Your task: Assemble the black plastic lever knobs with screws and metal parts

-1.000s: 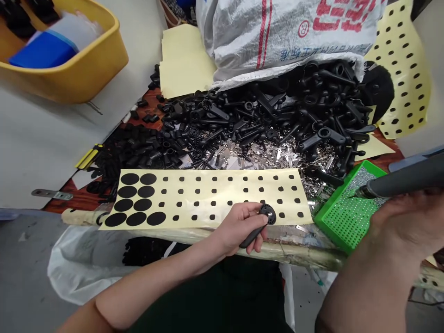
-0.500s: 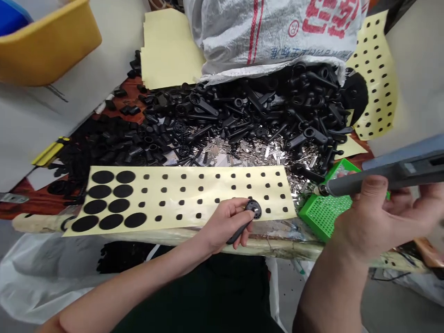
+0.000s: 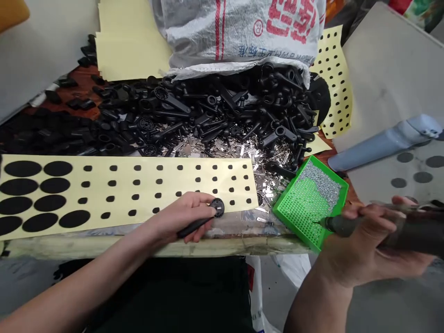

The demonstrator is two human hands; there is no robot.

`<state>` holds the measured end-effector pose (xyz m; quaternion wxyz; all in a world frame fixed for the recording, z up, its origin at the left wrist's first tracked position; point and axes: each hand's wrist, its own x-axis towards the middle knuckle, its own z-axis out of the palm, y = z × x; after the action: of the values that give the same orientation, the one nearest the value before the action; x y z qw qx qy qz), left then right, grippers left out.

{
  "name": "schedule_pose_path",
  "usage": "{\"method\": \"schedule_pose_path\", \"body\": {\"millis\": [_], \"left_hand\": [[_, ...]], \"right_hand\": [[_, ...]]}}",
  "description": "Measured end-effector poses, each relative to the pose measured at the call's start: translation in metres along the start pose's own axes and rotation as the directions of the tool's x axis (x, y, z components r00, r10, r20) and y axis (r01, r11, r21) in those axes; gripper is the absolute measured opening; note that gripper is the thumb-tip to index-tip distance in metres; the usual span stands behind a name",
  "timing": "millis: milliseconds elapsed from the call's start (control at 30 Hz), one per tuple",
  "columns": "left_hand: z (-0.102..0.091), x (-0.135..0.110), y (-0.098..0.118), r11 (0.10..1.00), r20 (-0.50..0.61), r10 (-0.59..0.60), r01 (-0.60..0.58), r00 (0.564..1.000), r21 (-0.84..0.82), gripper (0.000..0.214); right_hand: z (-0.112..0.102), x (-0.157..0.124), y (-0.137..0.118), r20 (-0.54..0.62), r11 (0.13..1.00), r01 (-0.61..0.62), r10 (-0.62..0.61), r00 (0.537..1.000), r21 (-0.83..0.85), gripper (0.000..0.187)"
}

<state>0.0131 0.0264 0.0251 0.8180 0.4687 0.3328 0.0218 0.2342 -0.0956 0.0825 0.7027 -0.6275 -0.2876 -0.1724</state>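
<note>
My left hand is closed around a black plastic crank handle, its round ribbed head facing up with a small metal piece in the middle. It hovers over the front edge of a yellow sheet dotted with black pads. In my right hand is a dark electric screwdriver, gripped from the side and blurred by motion. Its bit points left, over a green perforated tray. Small silvery screws are heaped at the tray's far side and dotted among its holes.
Black plastic handles spill from a white woven sack at the back. Thin metal clips lie scattered before them. Stacked yellow sheets sit back left; a grey-blue tube-like object stands out at right.
The screwdriver has come down over the green tray, its bit now among the screw holes. My left hand still holds the crank handle. The whole view has shifted to the right.
</note>
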Motion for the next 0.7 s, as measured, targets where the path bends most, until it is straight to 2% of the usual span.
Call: {"method": "schedule_pose_path", "body": {"millis": [100, 200, 233, 333, 433, 500, 600, 700], "left_hand": [[0.002, -0.001, 0.006, 1.0, -0.002, 0.023, -0.023, 1.0, -0.015, 0.023], [0.023, 0.005, 0.015, 0.997, 0.03, 0.066, -0.066, 0.997, -0.029, 0.024], [0.033, 0.009, 0.017, 0.996, 0.048, 0.078, -0.076, 0.996, -0.038, 0.024], [0.065, 0.027, 0.018, 0.993, 0.116, 0.103, -0.095, 0.988, -0.069, 0.027], [0.088, 0.045, 0.011, 0.984, 0.092, 0.144, -0.133, 0.985, -0.117, 0.039], [0.096, 0.053, 0.004, 0.976, 0.031, 0.164, -0.157, 0.986, -0.149, 0.04], [0.097, 0.057, -0.003, 0.976, -0.016, 0.172, -0.173, 0.985, -0.134, 0.036], [0.094, 0.057, -0.005, 0.982, -0.041, 0.149, -0.153, 0.988, -0.108, 0.046]], "right_hand": [[-0.013, 0.006, -0.003, -0.054, 0.983, 0.053, -0.063, 0.997, -0.175, 0.026], [-0.028, 0.018, -0.002, 0.087, 0.936, -0.063, 0.099, 0.991, -0.345, 0.026], [-0.031, 0.021, -0.001, 0.107, 0.942, -0.093, 0.134, 0.985, -0.322, 0.026], [-0.031, 0.024, 0.007, 0.096, 0.988, -0.146, 0.15, 0.984, -0.054, 0.027], [-0.025, 0.023, 0.016, 0.054, 0.984, -0.146, 0.142, 0.988, 0.1, 0.024], [-0.023, 0.023, 0.022, 0.044, 0.978, -0.16, 0.155, 0.987, 0.137, 0.021], [-0.026, 0.025, 0.029, 0.033, 0.975, -0.16, 0.156, 0.987, 0.152, 0.02], [-0.032, 0.028, 0.034, 0.001, 0.979, -0.149, 0.15, 0.989, 0.139, 0.02]]}}
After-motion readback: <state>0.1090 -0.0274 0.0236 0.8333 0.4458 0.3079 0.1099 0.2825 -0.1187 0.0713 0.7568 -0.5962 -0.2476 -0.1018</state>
